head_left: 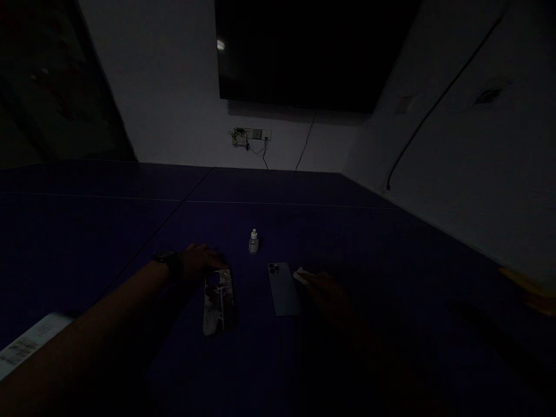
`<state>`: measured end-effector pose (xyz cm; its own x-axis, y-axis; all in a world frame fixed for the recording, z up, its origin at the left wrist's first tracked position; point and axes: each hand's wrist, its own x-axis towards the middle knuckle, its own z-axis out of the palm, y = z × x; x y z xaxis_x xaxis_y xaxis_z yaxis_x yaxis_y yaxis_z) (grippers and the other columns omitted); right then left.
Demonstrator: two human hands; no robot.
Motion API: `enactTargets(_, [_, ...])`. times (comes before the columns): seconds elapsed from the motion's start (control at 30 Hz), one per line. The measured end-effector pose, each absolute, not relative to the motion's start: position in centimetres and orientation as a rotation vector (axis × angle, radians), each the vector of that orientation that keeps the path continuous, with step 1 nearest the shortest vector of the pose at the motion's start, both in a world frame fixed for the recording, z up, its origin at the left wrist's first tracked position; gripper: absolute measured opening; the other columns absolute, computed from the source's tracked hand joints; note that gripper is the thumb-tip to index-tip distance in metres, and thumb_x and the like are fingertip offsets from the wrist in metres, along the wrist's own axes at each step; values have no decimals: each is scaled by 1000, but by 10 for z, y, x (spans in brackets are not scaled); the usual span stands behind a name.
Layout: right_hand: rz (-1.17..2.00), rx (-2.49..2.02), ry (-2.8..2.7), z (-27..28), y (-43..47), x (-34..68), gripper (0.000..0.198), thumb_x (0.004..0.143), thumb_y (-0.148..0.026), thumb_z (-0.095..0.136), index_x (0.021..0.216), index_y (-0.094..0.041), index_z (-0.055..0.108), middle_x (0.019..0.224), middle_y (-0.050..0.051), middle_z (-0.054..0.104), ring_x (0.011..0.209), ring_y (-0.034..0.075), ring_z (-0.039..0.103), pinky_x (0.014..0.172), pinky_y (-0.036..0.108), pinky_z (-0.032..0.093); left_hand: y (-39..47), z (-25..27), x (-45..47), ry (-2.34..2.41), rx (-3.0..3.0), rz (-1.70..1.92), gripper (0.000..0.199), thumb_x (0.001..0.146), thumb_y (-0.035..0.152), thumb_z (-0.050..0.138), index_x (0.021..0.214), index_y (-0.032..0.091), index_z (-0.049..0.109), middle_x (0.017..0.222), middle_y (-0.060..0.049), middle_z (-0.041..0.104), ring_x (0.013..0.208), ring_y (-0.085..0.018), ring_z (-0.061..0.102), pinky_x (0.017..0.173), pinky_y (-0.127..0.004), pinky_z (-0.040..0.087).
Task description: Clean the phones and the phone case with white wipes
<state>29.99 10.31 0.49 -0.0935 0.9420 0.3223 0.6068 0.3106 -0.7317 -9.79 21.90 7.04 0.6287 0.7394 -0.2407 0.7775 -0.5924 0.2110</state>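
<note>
In the dim head view a phone (284,292) lies with its camera side up on the dark blue surface (256,359). To its left is a patterned phone case (217,304) with a camera cutout. My left hand (201,259), wearing a dark watch, rests with fingers stretched just above the case's top edge; whether its thumb touches the case I cannot tell. Right of the phone, my right hand (328,289) pinches a small white cloth or tissue (303,274) close to the phone's edge. Beyond the phone stands a small white-capped bottle (253,243), upright.
A white box-like item (35,341) with print lies at the lower left, beside my left forearm. At the back, a large dark screen (304,52) hangs on the wall above a socket panel (252,135) with cables. Something yellow and red (530,289) shows at the right edge.
</note>
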Motion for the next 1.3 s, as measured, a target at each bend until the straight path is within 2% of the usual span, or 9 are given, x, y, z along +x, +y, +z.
enactTargets(0.1, [558, -1368, -1785, 1, 104, 302, 37, 93, -43, 54, 121, -29, 74, 105, 7, 70, 90, 21, 65, 86, 38, 53, 219, 74, -89, 1295, 2556, -75, 49, 78, 26, 69, 124, 44, 69, 129, -7, 67, 116, -37, 54, 98, -52, 36])
enactTargets(0.3, [662, -1432, -1463, -1, 119, 317, 45, 85, -53, 60, 110, -22, 79, 86, 6, 69, 77, 22, 64, 72, 35, 53, 180, 81, -68, 1456, 2449, 150, 50, 84, 29, 60, 133, 24, 62, 123, -15, 66, 111, -34, 60, 95, -43, 43])
enactTargets(0.4, [683, -1441, -1339, -3, 129, 327, 49, 82, -57, 59, 104, -18, 80, 88, 8, 74, 79, 24, 66, 70, 36, 53, 148, 77, -33, 1456, 2372, 197, 35, 94, 31, 46, 120, 21, 67, 115, -14, 69, 101, -28, 67, 87, -37, 48])
enactTargets(0.5, [713, -1428, -1227, -5, 136, 332, 52, 78, -60, 61, 100, -16, 80, 88, 10, 76, 80, 27, 68, 70, 37, 53, 124, 69, 12, 1453, 2310, 219, 33, 98, 41, 43, 106, 23, 69, 108, -10, 72, 96, -26, 69, 83, -35, 49])
enactTargets(0.7, [772, -1369, -1116, -6, 140, 331, 52, 71, -60, 67, 95, -16, 80, 87, 10, 78, 82, 29, 70, 69, 37, 54, 124, 59, 82, 1717, 2116, 268, 64, 94, 68, 39, 92, 13, 72, 107, -26, 70, 99, -40, 69, 82, -45, 50])
enactTargets(0.9, [837, -1318, -1031, -12, 145, 331, 49, 69, -57, 68, 93, -16, 79, 85, 9, 78, 81, 28, 70, 70, 36, 53, 132, 53, 120, 1913, 1975, 310, 79, 79, 84, 49, 105, 13, 71, 122, -31, 64, 114, -48, 61, 90, -52, 47])
enactTargets(1.07, [874, -1287, -978, -15, 148, 328, 51, 68, -57, 69, 96, -16, 79, 90, 9, 79, 83, 28, 71, 70, 35, 53, 131, 43, 139, 1968, 1906, 332, 77, 70, 72, 70, 119, 13, 65, 133, -33, 57, 124, -53, 51, 94, -57, 43])
enactTargets(1.17, [886, -1268, -972, -15, 147, 328, 49, 68, -57, 69, 94, -16, 79, 89, 9, 78, 82, 27, 71, 70, 34, 53, 132, 40, 145, 1965, 1863, 338, 68, 74, 58, 71, 123, 11, 62, 135, -34, 54, 125, -53, 50, 95, -56, 43])
enactTargets(1.3, [897, -1247, -964, -16, 148, 328, 50, 68, -58, 71, 94, -16, 79, 89, 8, 78, 83, 26, 71, 71, 34, 53, 136, 41, 141, 1892, 1811, 374, 65, 74, 55, 71, 121, 11, 62, 136, -35, 54, 125, -53, 51, 95, -57, 42])
